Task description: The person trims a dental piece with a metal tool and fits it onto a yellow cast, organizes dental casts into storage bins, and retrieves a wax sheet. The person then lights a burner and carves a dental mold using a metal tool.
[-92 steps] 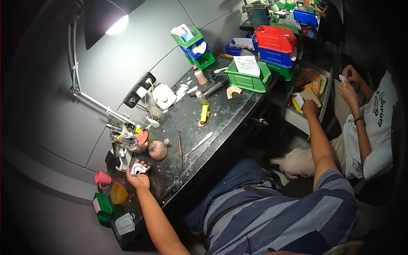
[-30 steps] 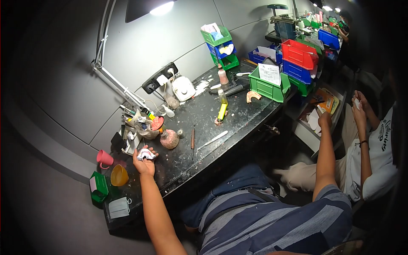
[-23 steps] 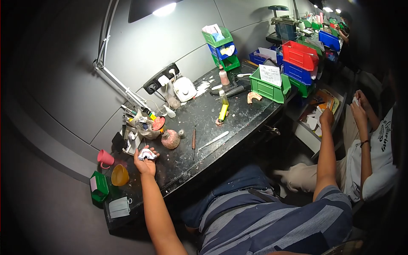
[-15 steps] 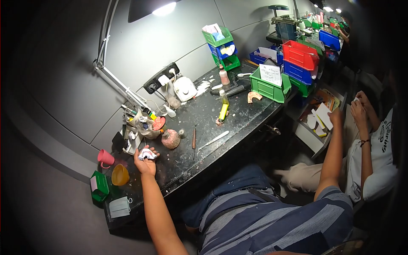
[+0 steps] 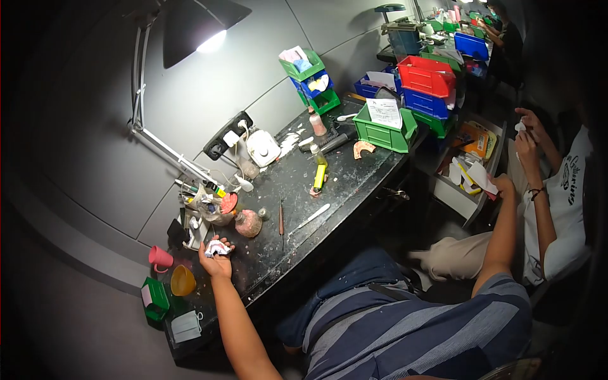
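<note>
Holding dental model [image 5: 217, 248], left hand [image 5: 216, 265] (palm up); right hand [image 5: 505, 184] gripping white card [image 5: 482, 178].

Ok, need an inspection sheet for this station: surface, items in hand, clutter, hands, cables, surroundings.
Surface: dark benchtop, marked with pale specks and residue.
Items in hand: white dental piece with some pink; white card at the open drawer.
Clutter: pink mug, amber bowl, face mask, brown-handled tool, pale spatula.
Hands: left hand palm up, holding the dental piece; right hand gripping the card.
Cables: white cables at the wall power strip; full routing unclear.
Surroundings: lit lamp, stacked bins, co-worker at right holding something small and white.
</note>
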`<move>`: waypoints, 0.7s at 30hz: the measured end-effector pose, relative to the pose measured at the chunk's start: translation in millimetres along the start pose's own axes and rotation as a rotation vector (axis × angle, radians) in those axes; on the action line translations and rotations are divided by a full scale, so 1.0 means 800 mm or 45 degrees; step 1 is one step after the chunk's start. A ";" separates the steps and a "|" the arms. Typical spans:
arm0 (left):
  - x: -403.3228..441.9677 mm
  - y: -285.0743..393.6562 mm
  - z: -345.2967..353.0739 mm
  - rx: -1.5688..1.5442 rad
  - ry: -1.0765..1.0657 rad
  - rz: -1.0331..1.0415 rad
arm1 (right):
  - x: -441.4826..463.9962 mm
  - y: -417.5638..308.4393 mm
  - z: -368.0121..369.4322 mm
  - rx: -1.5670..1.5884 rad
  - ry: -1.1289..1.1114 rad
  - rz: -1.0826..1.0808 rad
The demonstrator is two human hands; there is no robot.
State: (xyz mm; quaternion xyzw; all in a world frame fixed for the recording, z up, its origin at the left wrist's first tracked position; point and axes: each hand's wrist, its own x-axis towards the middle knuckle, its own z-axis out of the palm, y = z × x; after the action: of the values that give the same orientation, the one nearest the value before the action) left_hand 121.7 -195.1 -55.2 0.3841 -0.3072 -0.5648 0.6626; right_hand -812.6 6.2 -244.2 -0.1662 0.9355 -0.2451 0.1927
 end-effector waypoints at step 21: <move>-0.001 0.000 -0.006 0.012 -0.005 -0.014 | -0.215 -0.176 -0.085 0.159 -0.633 -1.293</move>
State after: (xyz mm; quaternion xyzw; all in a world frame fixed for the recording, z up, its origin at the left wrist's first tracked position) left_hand 125.4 -193.5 -57.6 0.3879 -0.3091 -0.5678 0.6570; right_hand -662.1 -13.6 -67.8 -0.6360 0.6486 -0.3155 0.2745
